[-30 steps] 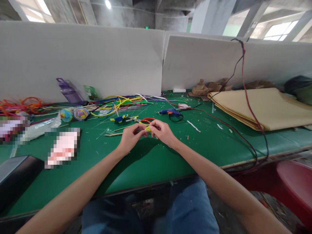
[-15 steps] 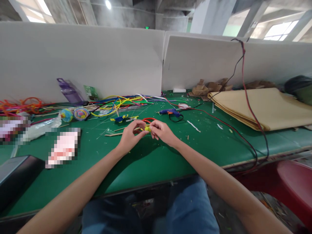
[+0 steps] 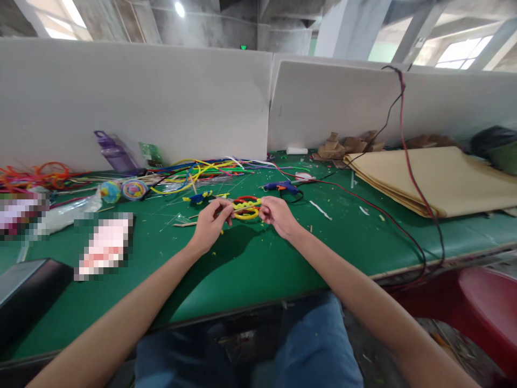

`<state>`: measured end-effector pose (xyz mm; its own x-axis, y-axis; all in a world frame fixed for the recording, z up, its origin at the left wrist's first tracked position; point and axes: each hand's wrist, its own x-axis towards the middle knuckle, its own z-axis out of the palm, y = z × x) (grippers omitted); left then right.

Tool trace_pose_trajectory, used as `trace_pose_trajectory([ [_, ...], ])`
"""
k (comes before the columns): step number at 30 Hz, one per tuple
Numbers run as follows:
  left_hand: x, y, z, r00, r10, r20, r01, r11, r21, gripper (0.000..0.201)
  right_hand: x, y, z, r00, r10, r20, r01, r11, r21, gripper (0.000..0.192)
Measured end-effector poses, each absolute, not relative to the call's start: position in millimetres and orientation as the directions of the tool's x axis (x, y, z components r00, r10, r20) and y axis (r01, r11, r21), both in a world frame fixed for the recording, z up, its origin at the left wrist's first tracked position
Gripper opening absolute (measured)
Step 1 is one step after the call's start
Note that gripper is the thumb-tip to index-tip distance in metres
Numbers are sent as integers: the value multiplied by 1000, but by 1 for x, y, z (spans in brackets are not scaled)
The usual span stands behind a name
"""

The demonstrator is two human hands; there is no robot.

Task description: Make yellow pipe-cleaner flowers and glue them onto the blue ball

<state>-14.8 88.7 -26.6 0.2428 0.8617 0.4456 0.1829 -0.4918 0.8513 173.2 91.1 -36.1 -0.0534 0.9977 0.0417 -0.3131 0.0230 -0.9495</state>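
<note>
Sideways, the yellow pipe cleaner lay stretched left to right above the bench.
Left hand and right hand each pinched one end; no writing was legible.

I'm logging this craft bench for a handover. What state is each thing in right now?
Yellow fuzzy pipe cleaner: coiled, stretched between both hands.
Left hand: pinching its left end.
Right hand: pinching its right end.
Blue hot glue gun: lying on its side on the green table mat, cord attached.
Purple plastic bottle: leaning against the white partition.
Tan paper stack: lying flat.
</note>
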Motion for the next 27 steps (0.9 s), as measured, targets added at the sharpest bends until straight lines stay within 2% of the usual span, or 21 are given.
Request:
trace_pose_trajectory([
  [4, -15, 88, -27, 276, 830, 484, 262, -550, 793, 15, 184, 96, -30, -13, 998, -58, -557, -56, -829, 26],
  [7, -14, 88, -30, 360, 734, 576, 369, -679, 634, 14, 189, 99, -28, 5, 995, -102, -642, -75, -763, 31],
  [10, -14, 88, -34, 467, 573, 674, 415, -814, 405, 12, 191, 101, -29, 29, 996, -87, -650, -47, -759, 33],
  [13, -15, 89, -35, 505, 521, 688, 432, -843, 321, 11, 189, 101, -31, 68, 998, -3, -568, 36, -822, 29],
  [17, -15, 86, -34, 504, 588, 632, 463, -802, 377, 10, 188, 100, -32, 43, 998, 52, -470, 66, -880, 23],
  [22, -11, 84, -33, 437, 764, 474, 469, -644, 605, 16, 189, 97, -29, -24, 999, 30, -413, 17, -910, 19],
  [24, -11, 85, -33, 409, 795, 447, 445, -602, 663, 17, 189, 96, -28, -59, 998, 25, -362, 2, -932, 18],
  [27, -12, 87, -34, 389, 801, 454, 430, -594, 680, 16, 190, 94, -29, -108, 994, 24, -275, -7, -962, 18],
])
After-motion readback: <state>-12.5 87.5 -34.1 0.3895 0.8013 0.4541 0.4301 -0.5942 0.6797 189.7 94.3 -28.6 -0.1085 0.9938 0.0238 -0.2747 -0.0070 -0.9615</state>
